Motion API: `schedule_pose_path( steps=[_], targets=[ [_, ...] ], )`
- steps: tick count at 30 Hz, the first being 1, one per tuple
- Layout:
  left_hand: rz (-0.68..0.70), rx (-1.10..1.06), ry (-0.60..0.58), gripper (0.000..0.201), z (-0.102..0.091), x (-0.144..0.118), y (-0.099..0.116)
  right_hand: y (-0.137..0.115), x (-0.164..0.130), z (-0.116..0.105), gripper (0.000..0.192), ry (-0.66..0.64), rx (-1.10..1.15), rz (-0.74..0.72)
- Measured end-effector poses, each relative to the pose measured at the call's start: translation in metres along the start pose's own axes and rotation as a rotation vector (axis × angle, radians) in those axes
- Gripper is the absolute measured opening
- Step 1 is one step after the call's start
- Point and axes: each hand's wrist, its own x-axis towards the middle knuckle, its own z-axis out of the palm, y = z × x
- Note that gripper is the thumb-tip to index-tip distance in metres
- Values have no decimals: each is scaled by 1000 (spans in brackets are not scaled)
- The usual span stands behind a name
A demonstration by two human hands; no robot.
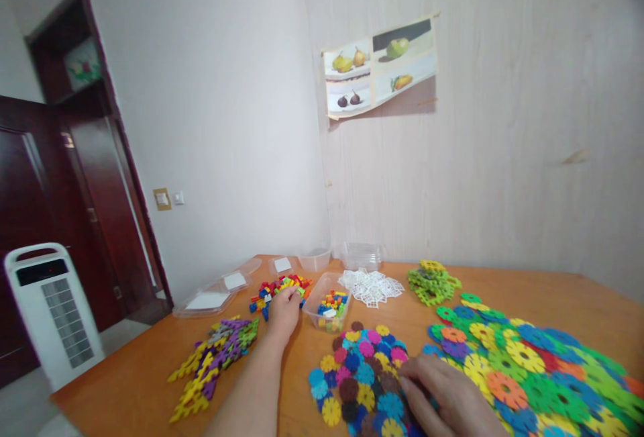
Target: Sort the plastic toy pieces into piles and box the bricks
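Observation:
My left hand (284,309) reaches to the right edge of a pile of small coloured building bricks (272,291), its fingers pinched together. Whatever sits between the fingertips is too small to make out. Just right of it stands a clear plastic box (310,306) with more small bricks (332,306) inside. My right hand (447,393) rests over the right side of a heap of small notched flower-shaped discs (365,373), fingers loosely bent and apart, with no held object visible. Larger notched discs (523,356) spread out to the right of that hand.
Yellow, purple and grey interlocking pieces (216,360) lie at the left. White lattice pieces (372,286) and green ones (433,282) are farther back. Clear lids (206,299) and empty clear containers (362,256) line the back of the wooden table (125,373).

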Motion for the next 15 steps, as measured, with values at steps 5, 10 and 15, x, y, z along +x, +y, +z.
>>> schedule_pose_path(
  steps=[5, 10, 15],
  targets=[
    [-56, -178, -60, 37, -7, -1, 16, 0, 0, 0, 26, -8, 31, 3],
    [-89, -422, -125, 44, -13, 5, 19, 0, -1, 1, 26, -9, 54, -3],
    [122, 135, -83, 27, -14, 10, -7, -3, 0, -2, 27, -5, 71, 5]
  ],
)
